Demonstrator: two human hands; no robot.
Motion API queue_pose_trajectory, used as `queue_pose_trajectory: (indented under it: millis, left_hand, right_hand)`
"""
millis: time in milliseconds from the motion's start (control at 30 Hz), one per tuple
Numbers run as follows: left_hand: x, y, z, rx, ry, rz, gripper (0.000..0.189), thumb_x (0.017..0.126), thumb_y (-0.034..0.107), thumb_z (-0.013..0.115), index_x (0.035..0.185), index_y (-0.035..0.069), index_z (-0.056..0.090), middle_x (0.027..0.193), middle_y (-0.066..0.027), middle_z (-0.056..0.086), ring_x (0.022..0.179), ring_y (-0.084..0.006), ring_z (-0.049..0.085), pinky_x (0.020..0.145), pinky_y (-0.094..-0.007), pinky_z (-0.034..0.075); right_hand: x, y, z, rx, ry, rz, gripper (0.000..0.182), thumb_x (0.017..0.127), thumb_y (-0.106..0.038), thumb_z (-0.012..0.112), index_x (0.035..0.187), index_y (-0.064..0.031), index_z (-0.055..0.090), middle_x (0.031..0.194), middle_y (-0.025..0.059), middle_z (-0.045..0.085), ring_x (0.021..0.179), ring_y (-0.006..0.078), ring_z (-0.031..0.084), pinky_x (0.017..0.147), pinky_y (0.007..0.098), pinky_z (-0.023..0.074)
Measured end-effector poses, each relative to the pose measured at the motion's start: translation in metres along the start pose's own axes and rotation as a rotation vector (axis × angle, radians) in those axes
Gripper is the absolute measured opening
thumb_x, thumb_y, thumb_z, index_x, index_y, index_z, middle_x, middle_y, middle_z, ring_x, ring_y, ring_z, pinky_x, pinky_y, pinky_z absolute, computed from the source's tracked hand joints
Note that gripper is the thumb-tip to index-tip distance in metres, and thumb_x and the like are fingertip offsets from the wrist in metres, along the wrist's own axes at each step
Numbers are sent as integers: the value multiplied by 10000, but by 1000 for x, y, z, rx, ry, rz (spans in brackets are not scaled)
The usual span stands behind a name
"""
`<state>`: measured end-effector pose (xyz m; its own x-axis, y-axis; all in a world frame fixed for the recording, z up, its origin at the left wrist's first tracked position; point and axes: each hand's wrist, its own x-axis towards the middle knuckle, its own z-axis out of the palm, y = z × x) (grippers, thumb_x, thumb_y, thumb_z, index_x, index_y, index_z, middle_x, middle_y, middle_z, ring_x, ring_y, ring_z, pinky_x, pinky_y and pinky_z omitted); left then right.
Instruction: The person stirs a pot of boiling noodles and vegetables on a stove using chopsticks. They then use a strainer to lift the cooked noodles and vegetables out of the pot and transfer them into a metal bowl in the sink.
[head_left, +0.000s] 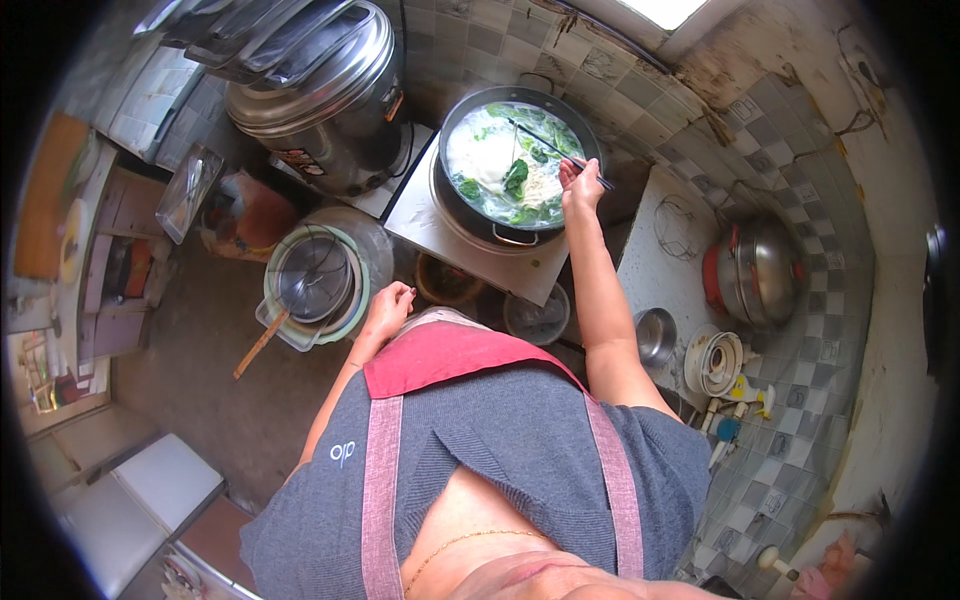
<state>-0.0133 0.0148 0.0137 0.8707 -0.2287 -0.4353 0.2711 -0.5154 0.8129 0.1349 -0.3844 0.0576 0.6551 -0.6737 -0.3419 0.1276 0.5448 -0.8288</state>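
My right hand (581, 186) grips a pair of dark chopsticks (547, 146) over a wide black pot (457, 196). The chopsticks' tips reach into whitish, foamy liquid. Green leaves (516, 178) and pale noodles (538, 186) float in that pot, with noodles massed near its middle. A loop handle shows on the pot's near side. My left hand (388, 309) hangs in front of the red apron (457, 352), its fingers curled and nothing visible in them. Beside it, a wire strainer (313, 281) with a wooden handle rests over stacked basins (356, 300).
A large lidded steel vessel (337, 150) stands left of the pot, with metal trays (289, 45) on its lid. On the right-hand counter (649, 247) are a steel bowl (655, 336), stacked dishes (716, 361) and a lidded steel pot (757, 271). A spray bottle (750, 391) lies near the dishes.
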Motion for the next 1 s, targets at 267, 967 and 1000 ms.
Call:
queue_pose_trajectory:
  millis: [267,967,1000]
  left_hand:
    - [5,6,3,-2,-49,35,242,929,234,565,907,-2,613,677,-79,642,629,-171,621,609,-315,478]
    - [2,12,-4,20,-107,140,260,920,247,571,883,-5,623,686,-93,649,646,-184,636,633,-322,490]
    - [2,13,-5,19,-106,149,260,920,246,570,881,-6,623,686,-94,649,645,-184,636,632,-324,491]
  right_hand:
    - [-12,-65,-4,104,-64,-75,423,1016,-375,398,941,2,574,779,176,656,606,199,620,574,287,536]
    - [-83,-204,33,-22,-178,-447,463,1023,-364,374,980,40,595,835,179,674,661,196,619,655,295,535]
    - [-84,-207,36,-15,-180,-449,462,1023,-361,374,985,43,594,846,181,673,671,196,619,662,294,537]
